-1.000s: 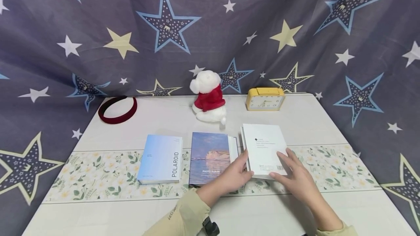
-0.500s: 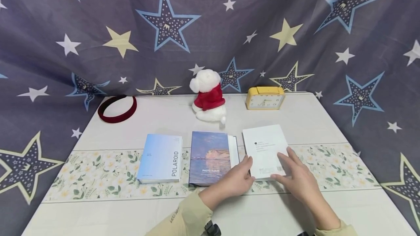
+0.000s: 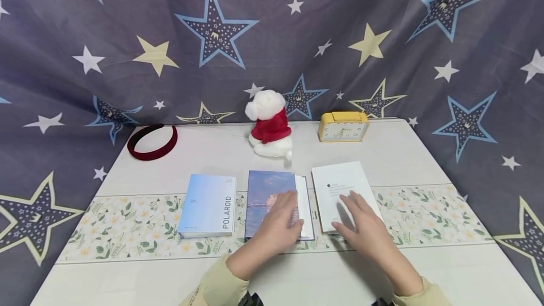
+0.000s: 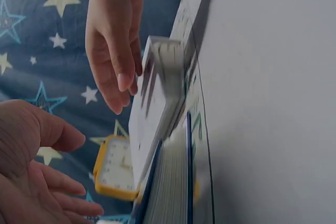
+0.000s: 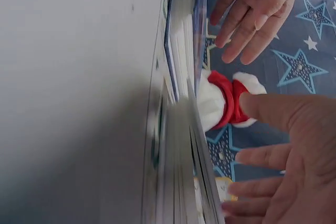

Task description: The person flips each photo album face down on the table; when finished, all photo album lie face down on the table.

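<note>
In the head view, a white book (image 3: 343, 177) lies flat on the right with small print on its cover. My right hand (image 3: 366, 230) hovers over its lower part, fingers spread and relaxed. In the middle lies a blue photo album (image 3: 269, 184) with a sea and cliff picture, its white page block showing at the right. My left hand (image 3: 278, 223) hangs above the album and hides part of its cover. Both wrist views show a gap between the hands and the books. Neither hand holds anything. A pale blue POLAROID album (image 3: 207, 204) lies on the left.
Along the back stand a white plush toy (image 3: 271, 126) in a red top and a yellow alarm clock (image 3: 343, 127). A dark red headband (image 3: 152, 155) lies at the back left. The table (image 3: 140, 280) has a floral strip across it, with a star-patterned curtain (image 3: 263, 8) behind.
Both hands have let go of the white book, which now lies flat and turned slightly. The left hand has moved left over the photo album; the right has shifted a little left over the book.
</note>
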Tool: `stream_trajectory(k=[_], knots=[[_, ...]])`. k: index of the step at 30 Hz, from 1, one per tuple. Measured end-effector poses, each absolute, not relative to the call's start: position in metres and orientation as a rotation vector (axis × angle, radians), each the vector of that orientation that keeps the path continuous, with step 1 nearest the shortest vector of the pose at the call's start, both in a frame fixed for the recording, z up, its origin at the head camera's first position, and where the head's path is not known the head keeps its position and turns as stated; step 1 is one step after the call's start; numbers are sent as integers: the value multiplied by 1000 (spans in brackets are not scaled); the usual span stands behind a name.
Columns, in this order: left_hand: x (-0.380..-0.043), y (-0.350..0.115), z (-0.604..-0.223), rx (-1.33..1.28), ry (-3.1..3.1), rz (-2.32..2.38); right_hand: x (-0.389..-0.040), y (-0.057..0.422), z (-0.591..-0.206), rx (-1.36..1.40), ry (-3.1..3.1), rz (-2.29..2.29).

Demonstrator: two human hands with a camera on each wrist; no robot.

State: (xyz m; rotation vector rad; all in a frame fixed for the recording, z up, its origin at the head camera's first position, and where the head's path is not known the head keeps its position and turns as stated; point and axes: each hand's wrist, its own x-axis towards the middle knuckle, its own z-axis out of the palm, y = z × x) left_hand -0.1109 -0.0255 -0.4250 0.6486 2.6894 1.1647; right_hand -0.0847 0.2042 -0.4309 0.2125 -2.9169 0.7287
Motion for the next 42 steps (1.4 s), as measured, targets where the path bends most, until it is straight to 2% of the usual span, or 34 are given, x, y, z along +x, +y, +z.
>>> stream_trajectory(k=[7, 14, 23, 30, 35, 42], knots=[[-112, -50, -432, 448, 2890, 1090, -92, 183, -436, 416, -2921, 934], [-112, -64, -442, 450, 3059, 978, -100, 164, -441, 570, -2916, 1229], [-104, -66, -448, 382, 2986, 1004, -98, 143, -432, 305, -2952, 1738], [-103, -66, -452, 374, 2978, 1017, -101, 141, -429, -21, -2576, 2328], [-103, -68, -455, 342, 2938, 1090, -102, 142, -431, -64, -2357, 2520], [-105, -70, -455, 300, 2879, 1173, -97, 142, -433, -46, -2278, 2524]])
